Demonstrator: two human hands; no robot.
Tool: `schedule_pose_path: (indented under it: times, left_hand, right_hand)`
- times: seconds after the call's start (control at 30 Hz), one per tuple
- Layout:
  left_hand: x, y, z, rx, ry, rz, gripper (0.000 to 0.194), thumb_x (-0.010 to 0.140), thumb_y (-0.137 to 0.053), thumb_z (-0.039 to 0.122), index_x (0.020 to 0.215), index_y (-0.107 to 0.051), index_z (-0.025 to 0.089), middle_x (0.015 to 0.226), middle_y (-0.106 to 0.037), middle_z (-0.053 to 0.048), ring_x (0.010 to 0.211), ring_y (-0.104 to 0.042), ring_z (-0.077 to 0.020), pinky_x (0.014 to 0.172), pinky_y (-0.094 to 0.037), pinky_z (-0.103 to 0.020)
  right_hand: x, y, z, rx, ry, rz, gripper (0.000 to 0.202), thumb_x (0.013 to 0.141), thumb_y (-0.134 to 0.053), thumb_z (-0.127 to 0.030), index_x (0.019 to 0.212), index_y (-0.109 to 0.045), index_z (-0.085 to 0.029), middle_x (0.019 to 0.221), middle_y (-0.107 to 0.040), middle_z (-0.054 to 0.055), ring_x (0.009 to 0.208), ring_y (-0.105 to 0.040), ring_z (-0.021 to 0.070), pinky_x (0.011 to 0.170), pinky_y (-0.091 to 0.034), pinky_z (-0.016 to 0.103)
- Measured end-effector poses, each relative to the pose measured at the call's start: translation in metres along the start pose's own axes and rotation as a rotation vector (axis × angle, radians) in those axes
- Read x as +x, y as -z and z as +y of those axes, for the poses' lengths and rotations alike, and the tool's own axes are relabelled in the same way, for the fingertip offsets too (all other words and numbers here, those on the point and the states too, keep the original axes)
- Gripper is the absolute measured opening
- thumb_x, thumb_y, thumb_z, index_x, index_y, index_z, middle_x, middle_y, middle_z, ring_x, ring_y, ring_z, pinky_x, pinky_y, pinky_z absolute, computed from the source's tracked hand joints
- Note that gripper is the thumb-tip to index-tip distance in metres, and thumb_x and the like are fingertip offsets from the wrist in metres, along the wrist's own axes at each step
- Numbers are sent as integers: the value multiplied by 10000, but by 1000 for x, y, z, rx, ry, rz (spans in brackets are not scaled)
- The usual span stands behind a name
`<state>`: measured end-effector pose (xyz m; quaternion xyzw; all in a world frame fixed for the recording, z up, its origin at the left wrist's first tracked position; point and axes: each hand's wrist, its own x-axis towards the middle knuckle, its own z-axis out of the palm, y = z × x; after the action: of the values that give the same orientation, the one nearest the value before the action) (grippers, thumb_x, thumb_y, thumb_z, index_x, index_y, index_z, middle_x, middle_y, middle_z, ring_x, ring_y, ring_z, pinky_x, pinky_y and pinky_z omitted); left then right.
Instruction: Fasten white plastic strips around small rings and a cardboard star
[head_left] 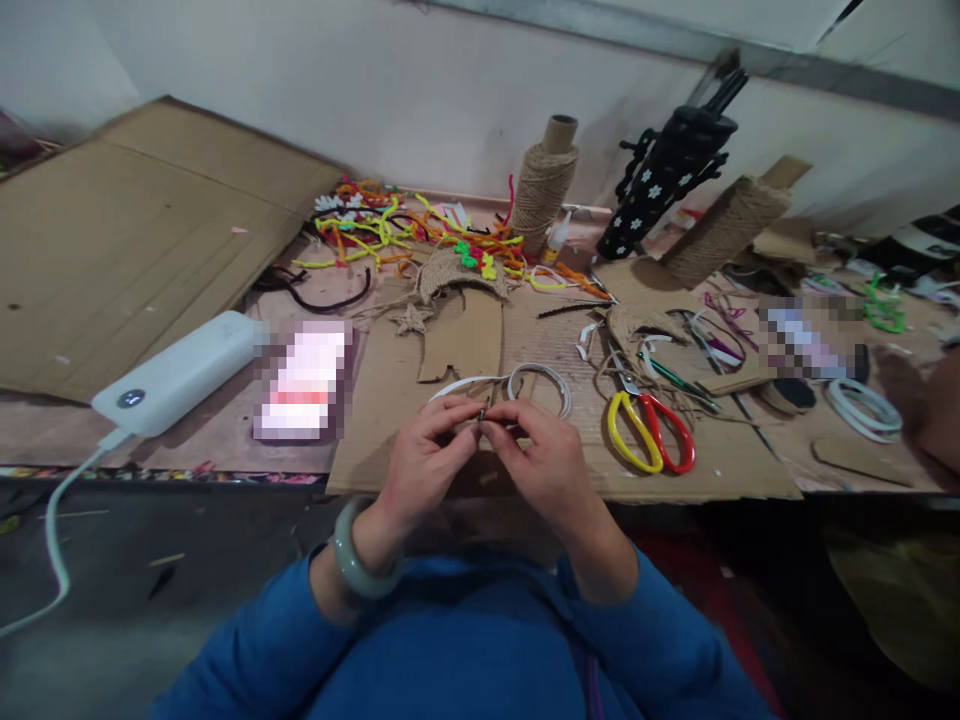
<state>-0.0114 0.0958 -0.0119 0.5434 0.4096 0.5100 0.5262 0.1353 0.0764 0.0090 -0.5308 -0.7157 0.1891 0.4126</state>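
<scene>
My left hand [435, 455] and my right hand [540, 455] meet fingertip to fingertip over the front of a cardboard sheet [720, 475]. Both are closed in a pinch on something small and dark, too small to make out. Just behind them lies a coiled pale strip [564, 385]. Scissors [637, 440] with one yellow and one red handle rest to the right. Farther back are a cut cardboard piece [469, 340], a twine-wrapped crescent [450, 275] with green and yellow bits on it, and a twine star [410, 319].
A white power bank [180, 370] and a lit phone [304, 385] lie left. Twine rolls [544, 190] [731, 225] and a black flowered holder [660, 185] stand behind. Colourful pipe cleaners [390, 225] are heaped at the back. Another person's arm [934, 410] shows at the right edge.
</scene>
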Motion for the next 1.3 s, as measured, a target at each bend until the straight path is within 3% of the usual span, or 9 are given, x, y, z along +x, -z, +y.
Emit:
schedule_pose_path:
  times: [0.73, 1.3]
  left_hand:
    - [3, -1, 0, 30, -2, -2, 167, 773, -646, 205, 897, -757, 219, 958, -671, -50, 925, -634, -170, 844, -499, -291]
    - [2, 4, -11, -18, -40, -31, 181, 808, -646, 228, 946, -755, 271, 984, -668, -33, 959, -621, -163, 857, -491, -281]
  right_hand:
    - [7, -6, -2, -13, -30, 26, 110, 862, -519, -213, 808, -614, -202, 764, -672, 39, 682, -613, 155, 636, -483, 274]
    - [14, -7, -2, 339, -255, -26, 95, 783, -537, -235, 730, -602, -190, 644, -598, -17, 572, -520, 107, 508, -400, 208]
